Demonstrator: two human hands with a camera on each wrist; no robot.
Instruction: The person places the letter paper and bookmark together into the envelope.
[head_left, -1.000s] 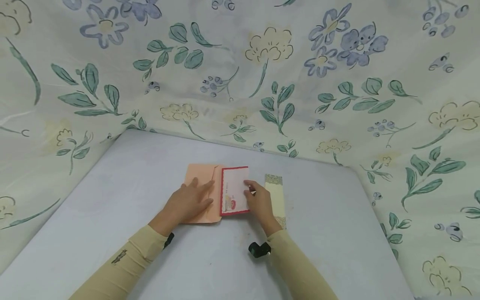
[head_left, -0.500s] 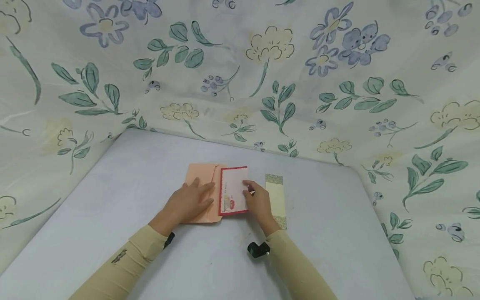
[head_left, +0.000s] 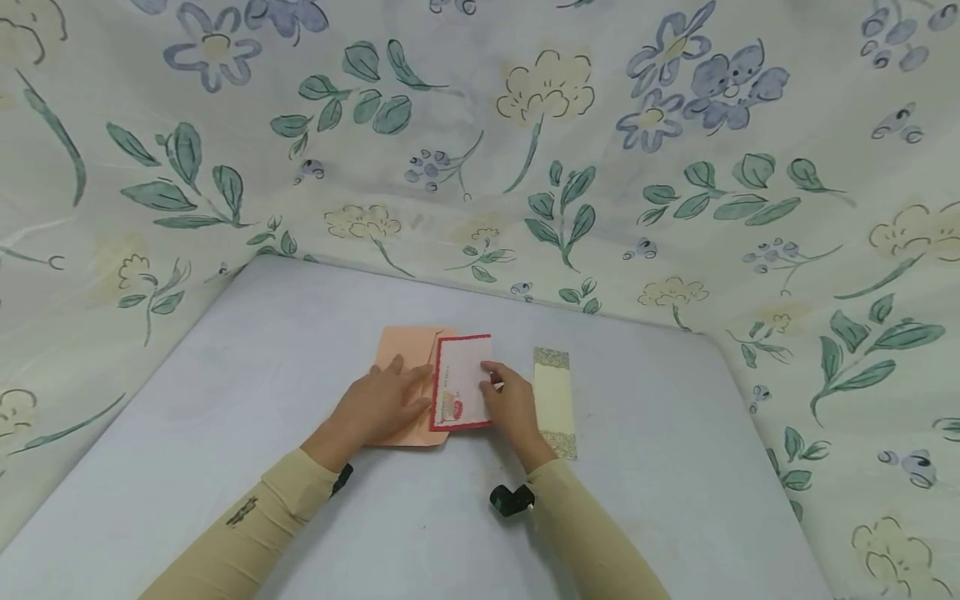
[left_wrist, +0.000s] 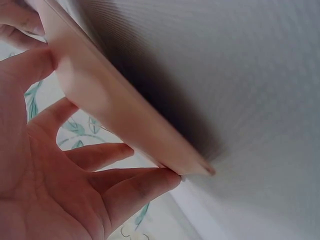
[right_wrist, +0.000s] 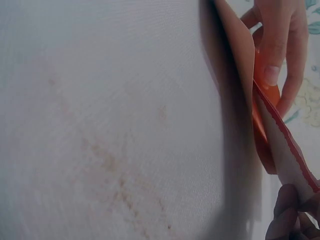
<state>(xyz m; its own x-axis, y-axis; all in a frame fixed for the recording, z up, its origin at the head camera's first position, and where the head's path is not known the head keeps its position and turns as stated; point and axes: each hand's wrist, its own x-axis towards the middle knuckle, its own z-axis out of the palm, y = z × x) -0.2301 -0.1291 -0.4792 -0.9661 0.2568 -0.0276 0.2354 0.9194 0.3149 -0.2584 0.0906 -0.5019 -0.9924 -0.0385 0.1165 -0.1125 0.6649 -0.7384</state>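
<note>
A peach envelope (head_left: 412, 342) lies on the table, with my left hand (head_left: 371, 407) spread over it. In the left wrist view, the fingertips (left_wrist: 167, 179) rest on the envelope's face and edge. My right hand (head_left: 516, 408) pinches the right side of a white card (head_left: 463, 375) with a scalloped red border and a small printed picture. The card's left end overlaps the envelope's right side. Seen from the right wrist, the card (right_wrist: 282, 140) slants into the envelope's parted mouth, whose inside (right_wrist: 260, 135) looks orange. A left fingertip (right_wrist: 272, 75) presses beside that mouth.
A cream paper strip (head_left: 553, 396) with glittery ends lies just right of my right hand. The white table (head_left: 420, 542) is bordered at the back and sides by a floral cloth (head_left: 450, 108). Brownish marks (right_wrist: 112, 162) show on the tabletop.
My right hand has moved the card a little to the left, further over the envelope. My left hand stays spread on the envelope.
</note>
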